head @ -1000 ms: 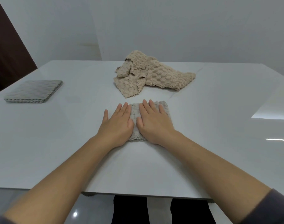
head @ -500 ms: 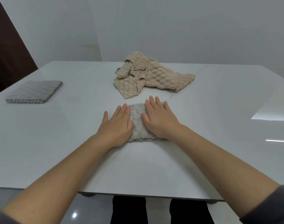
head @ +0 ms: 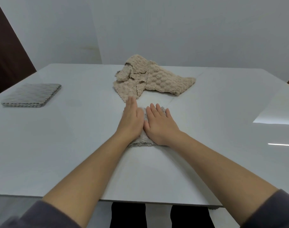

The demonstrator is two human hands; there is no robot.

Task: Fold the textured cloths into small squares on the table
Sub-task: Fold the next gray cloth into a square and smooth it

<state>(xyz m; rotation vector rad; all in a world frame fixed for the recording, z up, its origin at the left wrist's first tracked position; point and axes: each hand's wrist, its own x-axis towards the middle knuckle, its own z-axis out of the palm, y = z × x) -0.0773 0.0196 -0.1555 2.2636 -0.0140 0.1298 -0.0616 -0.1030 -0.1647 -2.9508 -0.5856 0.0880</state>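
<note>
Pressing the small folded cloth [head: 141, 142] flat is the step we judge to be in hand. From the head camera, both our palms lie on it near the middle of the table [head: 74, 145], a little toward our edge. Our left hand [head: 131, 120] covers its left part, the fingers [head: 132, 102] straight and together, reaching past the cloth's far edge toward the crumpled beige cloth [head: 150, 81] just beyond. Whether the tips touch that one we cannot tell. Our right hand [head: 158, 124] lies beside it, thumb against the left hand, its fingers [head: 157, 109] straight and slightly spread over the far right corner. Neither hand grips anything; both lie flat and released. A stack of folded grey cloth [head: 32, 95] sits well apart at the left. Next, we reckon, the finished square wants moving aside, perhaps to that stack, and the beige cloth wants drawing closer and spreading out before its first fold.
</note>
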